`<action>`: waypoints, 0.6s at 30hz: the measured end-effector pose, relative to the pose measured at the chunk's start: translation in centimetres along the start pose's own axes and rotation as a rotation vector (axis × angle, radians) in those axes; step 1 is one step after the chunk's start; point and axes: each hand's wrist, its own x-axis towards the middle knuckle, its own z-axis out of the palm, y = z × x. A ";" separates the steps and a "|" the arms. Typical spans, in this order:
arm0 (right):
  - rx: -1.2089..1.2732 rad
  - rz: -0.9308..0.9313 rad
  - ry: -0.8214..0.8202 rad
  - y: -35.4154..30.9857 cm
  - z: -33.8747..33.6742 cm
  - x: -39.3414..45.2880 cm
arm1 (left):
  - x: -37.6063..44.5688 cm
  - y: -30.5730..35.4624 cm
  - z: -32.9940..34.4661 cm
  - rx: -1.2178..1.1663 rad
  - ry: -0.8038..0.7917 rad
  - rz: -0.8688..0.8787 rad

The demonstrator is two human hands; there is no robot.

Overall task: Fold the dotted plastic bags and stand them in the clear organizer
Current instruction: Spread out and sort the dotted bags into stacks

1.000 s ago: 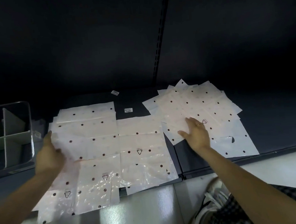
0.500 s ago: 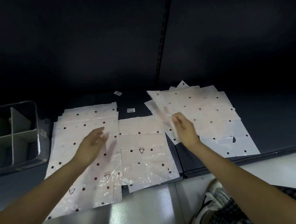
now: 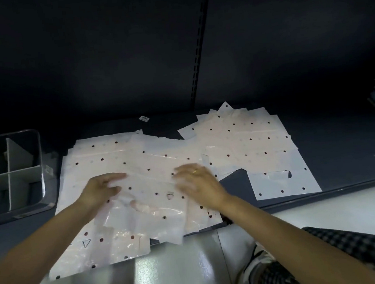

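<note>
A translucent dotted plastic bag (image 3: 149, 180) lies crumpled across the middle of the dark shelf, on top of a spread of flat dotted bags (image 3: 96, 155). My left hand (image 3: 101, 189) pinches its left edge between thumb and fingers. My right hand (image 3: 199, 184), motion-blurred, holds its right side with plastic over the fingers. A second pile of dotted bags (image 3: 246, 140) sits to the right. The clear organizer (image 3: 40, 160) with grey dividers stands at the left edge of the shelf, apart from both hands; the compartments I can see hold nothing.
The shelf (image 3: 343, 149) has a dark back wall and an upright slotted rail. A small white label (image 3: 144, 118) lies near the back. Some bags overhang the shelf's front edge above the glossy floor (image 3: 172, 276). My shoe (image 3: 260, 263) and checked trouser leg are at lower right.
My right hand has carried a bag from the right pile leftward onto the middle bags. My left hand moved right and took hold of its other side.
</note>
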 end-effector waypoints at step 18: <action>-0.155 0.843 0.541 10.4 -7.4 -5.7 | -2.0 -5.3 -1.4 0.717 0.351 0.142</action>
